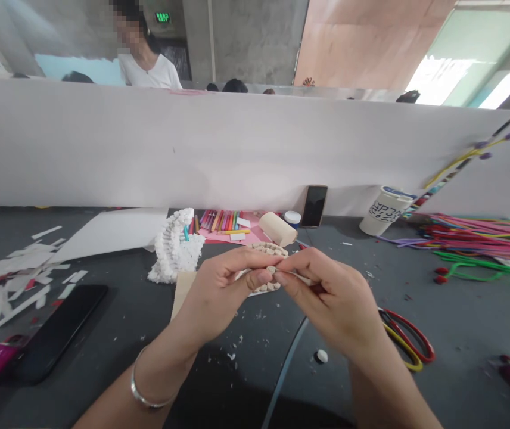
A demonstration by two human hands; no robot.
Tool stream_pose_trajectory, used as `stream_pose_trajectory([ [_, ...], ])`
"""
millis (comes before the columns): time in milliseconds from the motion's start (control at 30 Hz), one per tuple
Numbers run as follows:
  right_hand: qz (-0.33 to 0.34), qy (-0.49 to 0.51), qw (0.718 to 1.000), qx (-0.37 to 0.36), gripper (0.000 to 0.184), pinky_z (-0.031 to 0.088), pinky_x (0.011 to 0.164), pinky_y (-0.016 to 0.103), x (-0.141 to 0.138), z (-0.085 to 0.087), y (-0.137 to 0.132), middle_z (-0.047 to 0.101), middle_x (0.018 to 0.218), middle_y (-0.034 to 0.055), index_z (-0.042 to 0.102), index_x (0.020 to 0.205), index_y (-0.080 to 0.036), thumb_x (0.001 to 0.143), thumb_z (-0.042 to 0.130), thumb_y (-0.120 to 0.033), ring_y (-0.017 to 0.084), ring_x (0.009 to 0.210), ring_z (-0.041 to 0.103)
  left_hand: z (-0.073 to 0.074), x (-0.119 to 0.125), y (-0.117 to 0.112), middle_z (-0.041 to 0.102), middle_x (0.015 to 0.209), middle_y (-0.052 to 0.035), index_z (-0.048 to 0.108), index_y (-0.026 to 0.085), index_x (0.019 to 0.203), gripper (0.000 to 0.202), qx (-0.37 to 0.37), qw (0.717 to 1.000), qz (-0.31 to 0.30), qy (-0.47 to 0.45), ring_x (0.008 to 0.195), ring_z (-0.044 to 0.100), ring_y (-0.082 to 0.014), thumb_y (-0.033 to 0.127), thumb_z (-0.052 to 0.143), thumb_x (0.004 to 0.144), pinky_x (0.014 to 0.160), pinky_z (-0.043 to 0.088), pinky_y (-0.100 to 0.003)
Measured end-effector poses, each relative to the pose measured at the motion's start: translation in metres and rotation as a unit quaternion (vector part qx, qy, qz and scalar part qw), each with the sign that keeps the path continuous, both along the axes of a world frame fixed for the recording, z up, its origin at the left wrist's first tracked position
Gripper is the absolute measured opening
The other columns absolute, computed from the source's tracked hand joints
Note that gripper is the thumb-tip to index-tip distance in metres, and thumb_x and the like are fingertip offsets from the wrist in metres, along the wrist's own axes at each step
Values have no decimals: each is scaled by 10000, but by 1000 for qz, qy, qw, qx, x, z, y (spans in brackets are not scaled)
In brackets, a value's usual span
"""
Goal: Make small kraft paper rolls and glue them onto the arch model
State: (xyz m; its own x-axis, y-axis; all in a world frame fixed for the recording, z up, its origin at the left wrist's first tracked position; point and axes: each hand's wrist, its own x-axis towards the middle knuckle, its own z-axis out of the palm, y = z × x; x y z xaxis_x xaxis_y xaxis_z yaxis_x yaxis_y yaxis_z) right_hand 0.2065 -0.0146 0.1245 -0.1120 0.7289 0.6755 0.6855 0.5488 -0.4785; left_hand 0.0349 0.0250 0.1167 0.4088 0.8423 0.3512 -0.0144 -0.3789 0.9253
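Both hands meet in front of me over the dark table, fingertips pinched together. Between them is a small beige paper roll (271,270), with a thin strip trailing from it into the right fingers. My left hand (226,289), with a silver bangle on its wrist, is closed on the roll's left side. My right hand (333,292) is closed on its right side and the strip. Just behind the fingers lies a white-based piece with rows of beige rolled bits (269,287), partly hidden by the hands.
Left are a bumpy white model (172,250), a black phone (65,328) and paper strips (9,289). Behind lie crayons (221,220), a beige paper roll (277,229) and an upright phone (314,206). Right are a cup (382,211), pipe cleaners (482,238) and scissors (409,339).
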Motion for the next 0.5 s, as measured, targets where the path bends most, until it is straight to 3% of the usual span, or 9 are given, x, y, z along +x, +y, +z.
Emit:
stream_pose_trajectory([
  [200,-42,44,997,-49,171,311,402,187,-1,-5,2,587,515,-71,554,767,-223,884,622,-326,72,400,452,-3,6,-7,762,954,0,756,277,973,158,87,991,99,33,911,668,-156,312,615,910,838,528,-293],
  [367,-5,17,997,-77,120,321,421,191,1,-3,1,523,520,-72,544,821,-223,923,537,-287,84,423,432,-7,7,-2,750,902,-17,749,247,953,158,36,995,89,6,818,668,-157,329,625,899,740,542,-287],
  [500,1,-5,996,-85,70,326,445,191,1,-4,2,511,533,-73,536,860,-216,920,506,-235,86,440,430,-12,7,3,737,882,-12,748,248,929,126,14,996,83,-7,815,655,-156,323,670,863,751,531,-292],
])
